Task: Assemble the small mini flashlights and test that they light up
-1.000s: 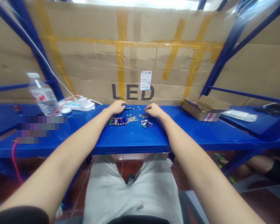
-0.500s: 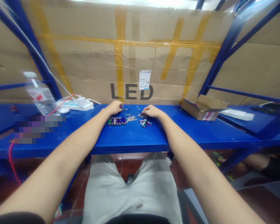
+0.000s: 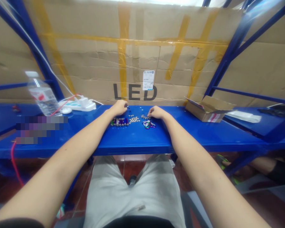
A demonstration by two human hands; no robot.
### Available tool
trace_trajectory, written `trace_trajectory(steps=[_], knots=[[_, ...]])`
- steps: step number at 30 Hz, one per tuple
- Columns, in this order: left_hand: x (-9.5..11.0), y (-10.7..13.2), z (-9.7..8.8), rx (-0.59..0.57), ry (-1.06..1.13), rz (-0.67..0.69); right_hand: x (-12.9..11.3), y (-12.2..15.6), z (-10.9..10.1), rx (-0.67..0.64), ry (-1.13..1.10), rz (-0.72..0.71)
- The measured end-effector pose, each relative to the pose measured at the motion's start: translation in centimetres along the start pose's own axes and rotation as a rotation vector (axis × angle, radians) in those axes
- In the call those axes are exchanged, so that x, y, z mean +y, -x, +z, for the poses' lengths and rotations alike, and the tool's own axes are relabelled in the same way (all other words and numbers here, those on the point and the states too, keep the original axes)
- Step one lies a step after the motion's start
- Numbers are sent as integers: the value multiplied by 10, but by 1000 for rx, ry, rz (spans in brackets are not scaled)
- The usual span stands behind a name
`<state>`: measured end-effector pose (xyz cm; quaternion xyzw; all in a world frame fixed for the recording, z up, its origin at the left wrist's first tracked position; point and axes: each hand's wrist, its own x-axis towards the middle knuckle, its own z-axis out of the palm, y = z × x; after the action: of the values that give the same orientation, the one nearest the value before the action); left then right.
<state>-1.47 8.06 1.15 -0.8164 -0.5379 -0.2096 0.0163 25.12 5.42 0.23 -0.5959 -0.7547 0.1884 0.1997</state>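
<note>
My left hand [image 3: 120,107] is closed, with a small dark thin piece [image 3: 129,109] sticking out from its fingertips. Just in front of that hand lies a row of several shiny coloured tubes [image 3: 120,122], green, silver, purple and blue. Small round silver pieces [image 3: 134,119] are scattered to the right of the tubes. My right hand [image 3: 156,112] has its fingertips pinched at a small pile of metal rings or fittings [image 3: 144,117]; what sits between them is too small to make out. Several coloured carabiners [image 3: 148,124] lie below that pile.
The blue table [image 3: 137,141] backs onto a large cardboard sheet [image 3: 92,69] marked LED. An open cardboard box [image 3: 205,109] stands at the right. On the left are a water bottle [image 3: 44,98] and a white power strip [image 3: 89,106] with cables. Someone's leg [image 3: 263,166] shows at lower right.
The dark piece at my left fingertips now slants downward instead of lying nearly level. My right fingers have drawn slightly right, showing more of the metal pile. The view has shifted a little.
</note>
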Motion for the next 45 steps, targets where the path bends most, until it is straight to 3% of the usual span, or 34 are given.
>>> trace_trajectory(steps=[5,9,14,20,25,29,35,45], knots=[[-3,0,0,8,15,-16,6,-1,-6,47,22,44],[-4,0,0,17,37,-19,14,2,-18,-48,21,96],[-1,2,-2,33,52,-11,17,7,-23,-100,-26,57],[7,5,-4,22,97,8,4,5,-8,-6,-82,-14],[15,10,-4,44,222,101,-2,4,-1,18,-144,-34],[30,17,-5,103,306,201,-8,5,-1,150,-154,-80],[60,24,-3,185,324,432,-25,10,4,105,-519,-381],[66,28,-2,250,325,376,-32,18,5,-23,-864,-247]])
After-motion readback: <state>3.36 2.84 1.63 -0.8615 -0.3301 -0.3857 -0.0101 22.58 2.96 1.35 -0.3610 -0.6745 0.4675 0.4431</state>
